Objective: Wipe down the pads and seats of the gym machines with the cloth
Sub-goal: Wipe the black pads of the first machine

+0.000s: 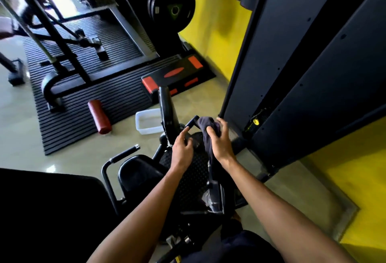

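Grey-purple cloth [205, 125] is gripped in the right hand [221, 143], whose fingers and thumb are curled round the bunched upper part, while a loose tail is left hanging down below the hand. The bundle is held against the end of a black handle [192, 121] of a gym machine. The left hand [181, 151] is held just beside it, apart from the right hand, with fingers half bent toward the handle's stem; whether anything is clasped by it cannot be told. Below both hands a black textured plate [188, 175] of the machine is seen, and to its left a black padded seat [137, 171] is flanked by a curved bar [123, 154]. An upright black pad [167, 108] is raised just beyond the left hand. On the pale floor [20, 126] beside that pad a white plastic tub [146, 124] is set, and a red-brown roller [99, 116] is laid at the edge of a ribbed black mat [83, 106]. Farther off, a black step with red patches [173, 73] and stacked weight plates [171, 5] are placed by a yellow wall [219, 22]. A tall dark machine housing [302, 53] is seen at the right.
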`<state>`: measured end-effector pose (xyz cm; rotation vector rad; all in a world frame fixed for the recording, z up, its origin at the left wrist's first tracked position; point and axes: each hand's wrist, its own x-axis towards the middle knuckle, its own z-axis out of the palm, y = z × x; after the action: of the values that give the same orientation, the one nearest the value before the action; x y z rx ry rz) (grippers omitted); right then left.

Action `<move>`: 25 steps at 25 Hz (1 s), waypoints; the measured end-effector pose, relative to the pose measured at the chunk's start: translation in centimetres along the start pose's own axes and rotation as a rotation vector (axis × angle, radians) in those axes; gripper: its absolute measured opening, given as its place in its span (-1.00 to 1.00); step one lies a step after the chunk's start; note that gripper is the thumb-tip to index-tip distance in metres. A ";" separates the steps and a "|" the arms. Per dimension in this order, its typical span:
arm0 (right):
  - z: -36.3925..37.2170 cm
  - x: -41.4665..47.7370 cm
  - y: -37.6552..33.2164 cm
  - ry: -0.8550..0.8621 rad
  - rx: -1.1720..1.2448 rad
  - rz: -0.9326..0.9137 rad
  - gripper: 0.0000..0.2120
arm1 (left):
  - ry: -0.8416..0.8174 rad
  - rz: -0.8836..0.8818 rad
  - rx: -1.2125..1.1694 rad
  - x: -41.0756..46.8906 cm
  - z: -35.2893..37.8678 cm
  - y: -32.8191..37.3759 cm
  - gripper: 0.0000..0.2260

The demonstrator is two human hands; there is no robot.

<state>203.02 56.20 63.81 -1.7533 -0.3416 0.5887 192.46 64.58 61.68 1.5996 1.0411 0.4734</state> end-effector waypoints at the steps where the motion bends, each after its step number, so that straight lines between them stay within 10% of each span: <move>1: 0.8 0.2 -0.2 -0.010 -0.013 0.010 -0.63 | 0.030 0.004 -0.001 0.6 -0.7 0.1 -0.59; 13: 10.7 7.6 1.3 -0.144 0.025 0.050 -0.69 | 0.295 -0.138 0.046 12.8 -4.0 -0.1 -0.62; 18: 13.6 10.2 3.7 -0.229 -0.066 -0.113 -0.38 | 0.241 -0.179 -0.161 15.4 -3.1 -2.2 -0.61; 25: 18.2 18.4 1.3 -0.188 -0.183 -0.287 -0.56 | 0.257 -0.161 -0.310 16.7 -2.4 -4.0 -0.58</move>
<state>208.10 80.25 55.54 -1.7842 -0.7856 0.5269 197.98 79.62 55.14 1.1915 1.2124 0.7075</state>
